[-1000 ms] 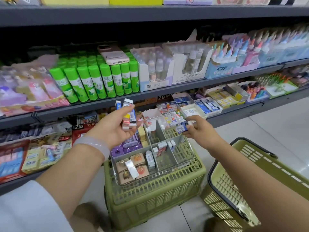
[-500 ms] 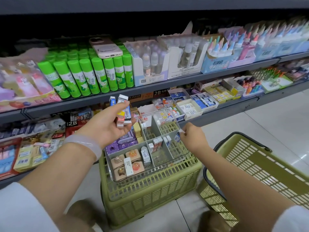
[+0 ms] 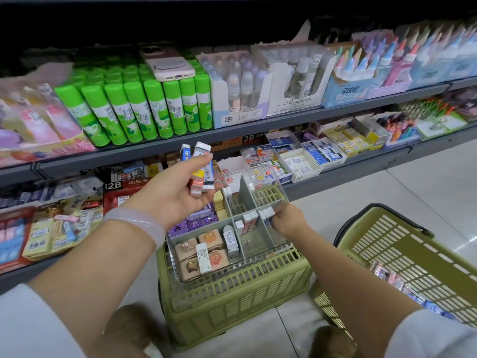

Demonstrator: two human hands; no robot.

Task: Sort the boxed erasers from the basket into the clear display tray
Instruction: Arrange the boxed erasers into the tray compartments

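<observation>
My left hand (image 3: 178,195) grips a bunch of several boxed erasers (image 3: 200,167) upright, above the left back of the clear display tray (image 3: 260,257). The tray has grey dividers and rests on an upturned green basket (image 3: 232,301). My right hand (image 3: 287,222) reaches into the tray's right compartment and pinches a small boxed eraser (image 3: 268,215) beside two others standing there. Three more boxed erasers (image 3: 246,222) stand in the middle compartment. The left compartments hold round-faced erasers (image 3: 210,240) and purple packs.
A second green basket (image 3: 402,257) with a black handle stands on the floor at the right, with a few packs inside. Shelves behind carry green glue sticks (image 3: 144,109), a pink phone (image 3: 167,64), glue bottles and eraser boxes (image 3: 322,151).
My right hand has come down from the tray's back edge into the right compartment with its eraser. My left hand keeps holding its bunch in about the same place.
</observation>
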